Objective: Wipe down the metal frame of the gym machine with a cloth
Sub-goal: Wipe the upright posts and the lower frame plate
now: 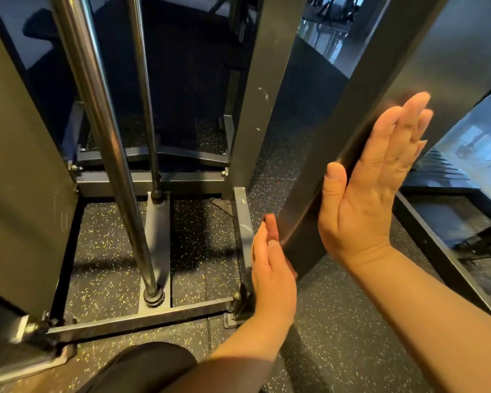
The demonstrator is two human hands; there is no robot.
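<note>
The gym machine's dark metal upright post (338, 143) leans across the right half of the view. My right hand (366, 199) lies flat against its right face, fingers straight and pointing up, thumb on the near edge. Lower down, my left hand (272, 282) presses against the post's left face with straight fingers. A small reddish-brown cloth (271, 226) sticks out between that hand's fingertips and the post; most of it is hidden.
Two chrome guide rods (102, 131) drop to the bolted base frame (142, 321) on speckled rubber floor (108, 251). A dark panel (17, 165) stands at left, a second upright (255, 95) behind. My knee (142, 367) is at the bottom edge.
</note>
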